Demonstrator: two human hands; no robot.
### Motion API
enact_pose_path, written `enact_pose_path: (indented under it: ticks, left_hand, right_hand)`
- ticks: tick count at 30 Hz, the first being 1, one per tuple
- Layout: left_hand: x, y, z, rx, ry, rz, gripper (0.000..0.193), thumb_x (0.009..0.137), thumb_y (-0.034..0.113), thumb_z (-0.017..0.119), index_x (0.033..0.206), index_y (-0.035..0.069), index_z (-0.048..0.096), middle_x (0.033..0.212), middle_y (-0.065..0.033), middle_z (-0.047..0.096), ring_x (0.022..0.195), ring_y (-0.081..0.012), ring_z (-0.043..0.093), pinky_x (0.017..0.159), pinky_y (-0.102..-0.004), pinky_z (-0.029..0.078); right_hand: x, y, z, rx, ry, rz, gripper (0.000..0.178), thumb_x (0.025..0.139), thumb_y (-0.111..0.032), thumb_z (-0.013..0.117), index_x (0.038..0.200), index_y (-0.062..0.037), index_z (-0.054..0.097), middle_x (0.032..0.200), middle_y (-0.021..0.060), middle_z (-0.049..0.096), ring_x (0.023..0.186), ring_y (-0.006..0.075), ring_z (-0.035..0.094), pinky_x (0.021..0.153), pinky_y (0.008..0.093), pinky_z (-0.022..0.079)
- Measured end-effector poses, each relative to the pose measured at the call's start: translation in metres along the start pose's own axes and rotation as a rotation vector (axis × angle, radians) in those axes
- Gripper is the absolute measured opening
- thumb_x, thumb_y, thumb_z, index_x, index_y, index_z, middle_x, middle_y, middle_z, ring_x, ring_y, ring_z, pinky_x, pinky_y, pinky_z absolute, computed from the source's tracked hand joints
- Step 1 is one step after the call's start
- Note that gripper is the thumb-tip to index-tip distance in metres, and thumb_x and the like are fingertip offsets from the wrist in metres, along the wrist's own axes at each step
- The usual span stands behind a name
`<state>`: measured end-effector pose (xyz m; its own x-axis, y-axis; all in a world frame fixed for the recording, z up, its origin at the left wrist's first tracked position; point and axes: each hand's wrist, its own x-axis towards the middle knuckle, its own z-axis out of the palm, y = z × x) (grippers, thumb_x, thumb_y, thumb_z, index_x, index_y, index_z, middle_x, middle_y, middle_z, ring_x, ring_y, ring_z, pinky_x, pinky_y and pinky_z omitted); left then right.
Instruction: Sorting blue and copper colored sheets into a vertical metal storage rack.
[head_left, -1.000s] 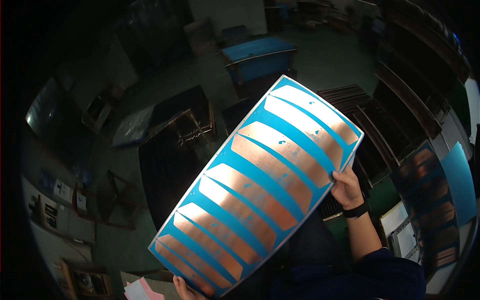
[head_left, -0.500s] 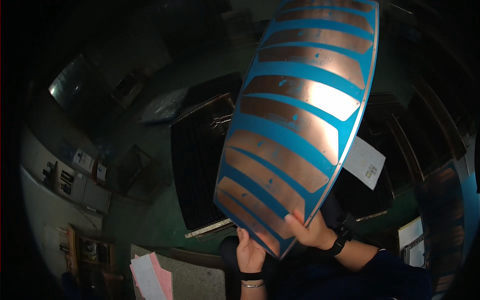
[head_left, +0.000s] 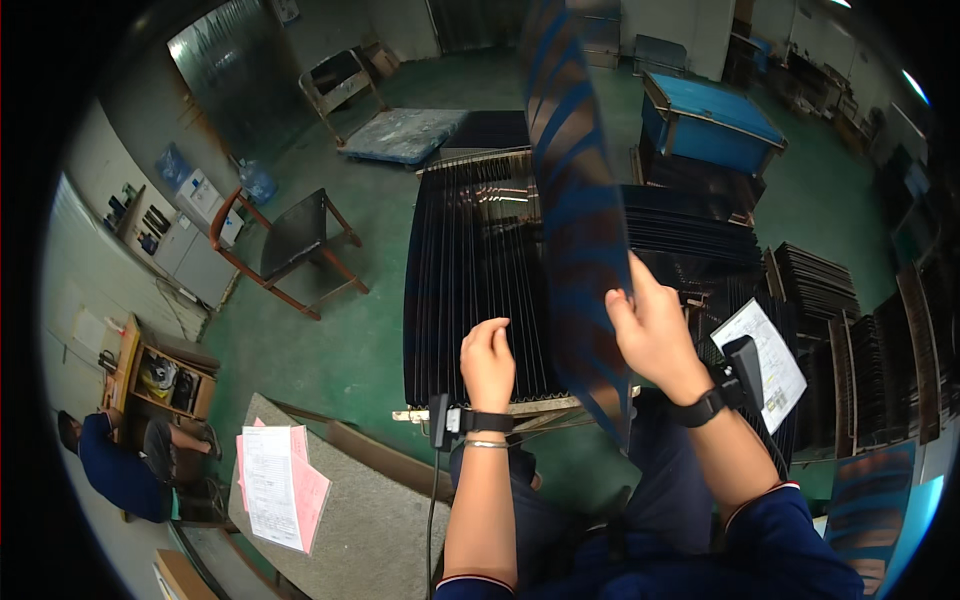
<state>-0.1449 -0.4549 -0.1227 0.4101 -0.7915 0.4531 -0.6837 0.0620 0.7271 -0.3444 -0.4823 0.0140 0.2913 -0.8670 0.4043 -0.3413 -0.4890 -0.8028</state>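
Note:
A large thin circuit board panel point(head_left: 585, 200), copper shapes on blue, stands nearly edge-on in front of me. My right hand point(head_left: 655, 325) grips its near right edge, with the thumb against the face turned toward me. Left of the panel and apart from it, my left hand point(head_left: 487, 365) is empty, its fingers loosely bent and the thumb apart from them. Below and beyond that hand stands a rack point(head_left: 470, 280) of dark upright sheets in close rows. The panel hides part of the rack. Both wrists wear black straps with small devices.
A grey table point(head_left: 380, 520) bears papers point(head_left: 275, 485) at the lower left. A black chair point(head_left: 295, 235) and a flat trolley point(head_left: 400, 135) stand farther off. At right are a paper sheet point(head_left: 765, 365), more racks point(head_left: 815, 285) and a blue box point(head_left: 705, 115). Another person point(head_left: 120, 465) sits at far left.
The panel has turned from face-on to nearly edge-on. My left hand has let go of its lower edge and moved up; the right still holds it. The picture is brighter.

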Motion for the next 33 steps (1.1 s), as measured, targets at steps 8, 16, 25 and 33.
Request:
enact_pose_path:
  ticks: [8,16,25,33]
  left_hand:
    - [-0.008,-0.006,0.047,0.252,-0.194,0.094,0.029,0.085,0.01,0.057,0.114,0.01,0.06,0.131,-0.008,0.053,0.127,-0.0308,0.042,0.109,-0.0465,0.027]
    - [-0.01,-0.007,0.048,0.262,-0.192,0.12,0.034,0.088,0.018,0.056,0.122,0.011,0.055,0.131,-0.0072,0.052,0.126,-0.0308,0.042,0.109,-0.0453,0.027]
    - [-0.01,-0.007,0.041,0.268,-0.203,0.088,0.021,0.085,0.02,0.061,0.102,0.007,0.056,0.13,-0.0078,0.053,0.125,-0.0313,0.043,0.108,-0.0462,0.029]
    - [-0.005,-0.004,0.041,0.252,-0.196,0.122,0.018,0.085,0.019,0.062,0.097,0.006,0.057,0.13,-0.009,0.053,0.125,-0.0327,0.043,0.107,-0.0467,0.03]
  right_hand:
    - [0.057,0.017,0.021,-0.098,-0.118,0.104,0.064,0.078,-0.002,0.049,0.14,-0.0035,0.034,0.067,0.0247,0.06,0.058,0.0333,0.062,0.061,0.0372,0.048]
    - [0.094,0.074,0.026,-0.06,-0.194,0.228,0.068,0.078,0.001,0.048,0.143,-0.0028,0.031,0.063,-0.0043,0.046,0.052,0.0057,0.036,0.052,0.0245,0.037]
    - [0.084,0.038,0.033,-0.189,-0.166,0.143,0.067,0.077,-0.002,0.047,0.142,0.0006,0.029,0.054,0.0163,0.05,0.046,0.0199,0.051,0.056,0.0357,0.046]
    - [0.101,0.064,0.033,-0.111,-0.163,0.236,0.068,0.075,-0.001,0.049,0.142,-0.0062,0.034,0.061,0.0042,0.045,0.052,0.009,0.036,0.053,0.0274,0.037]
